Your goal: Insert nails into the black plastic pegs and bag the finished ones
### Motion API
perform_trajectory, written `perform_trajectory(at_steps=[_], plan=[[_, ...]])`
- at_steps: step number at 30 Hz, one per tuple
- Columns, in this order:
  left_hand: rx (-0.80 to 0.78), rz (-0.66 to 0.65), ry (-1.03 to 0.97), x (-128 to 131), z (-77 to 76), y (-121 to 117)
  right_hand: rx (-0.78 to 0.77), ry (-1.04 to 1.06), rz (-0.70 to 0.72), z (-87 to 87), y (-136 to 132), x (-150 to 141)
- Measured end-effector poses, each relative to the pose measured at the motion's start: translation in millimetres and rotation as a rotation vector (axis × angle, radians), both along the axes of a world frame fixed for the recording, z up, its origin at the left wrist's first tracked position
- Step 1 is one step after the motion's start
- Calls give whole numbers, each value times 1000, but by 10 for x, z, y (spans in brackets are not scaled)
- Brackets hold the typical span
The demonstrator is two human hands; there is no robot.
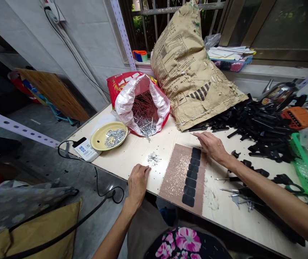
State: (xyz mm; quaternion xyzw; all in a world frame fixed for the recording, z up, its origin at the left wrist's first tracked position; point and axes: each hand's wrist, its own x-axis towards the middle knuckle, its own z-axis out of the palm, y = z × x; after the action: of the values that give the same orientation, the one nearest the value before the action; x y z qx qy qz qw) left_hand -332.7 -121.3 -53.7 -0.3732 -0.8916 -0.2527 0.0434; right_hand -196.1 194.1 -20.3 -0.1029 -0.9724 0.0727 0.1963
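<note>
My left hand (138,181) is closed in a pinch at the near edge of a small pile of tiny metal pieces (154,159); whatever is between its fingertips is too small to make out. Over the far right corner of a brown board (174,165), my right hand (212,146) is open, fingers stretched to the left. A row of rounded black squares (191,175) runs down the board, beside a speckled, worn patch. A yellow dish (100,138) with more small metal pieces stands left of the pile. Behind it, an open red bag (113,88) holds many long screws or nails.
A large brown paper sack (189,68) leans at the window. Black plastic parts (262,133) are heaped at the right, near a green basket (305,169), scissors (299,194) and metal-tipped tools (231,190). A white device (86,149) with a cable lies on the table's left edge.
</note>
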Motion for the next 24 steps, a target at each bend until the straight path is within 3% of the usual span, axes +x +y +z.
perform_trajectory(at_steps=[6,13,19,22,24], plan=[[62,89,-3,13,-58,-53,-246,139,82,214,-395,214],[44,201,0,74,38,-38,-367,156,158,166,-660,384],[4,123,-7,97,71,-54,-421,174,177,155,-794,480],[161,145,-206,118,142,-19,-469,179,171,209,-924,500],[352,148,-553,166,243,81,-507,178,181,262,-1036,501]])
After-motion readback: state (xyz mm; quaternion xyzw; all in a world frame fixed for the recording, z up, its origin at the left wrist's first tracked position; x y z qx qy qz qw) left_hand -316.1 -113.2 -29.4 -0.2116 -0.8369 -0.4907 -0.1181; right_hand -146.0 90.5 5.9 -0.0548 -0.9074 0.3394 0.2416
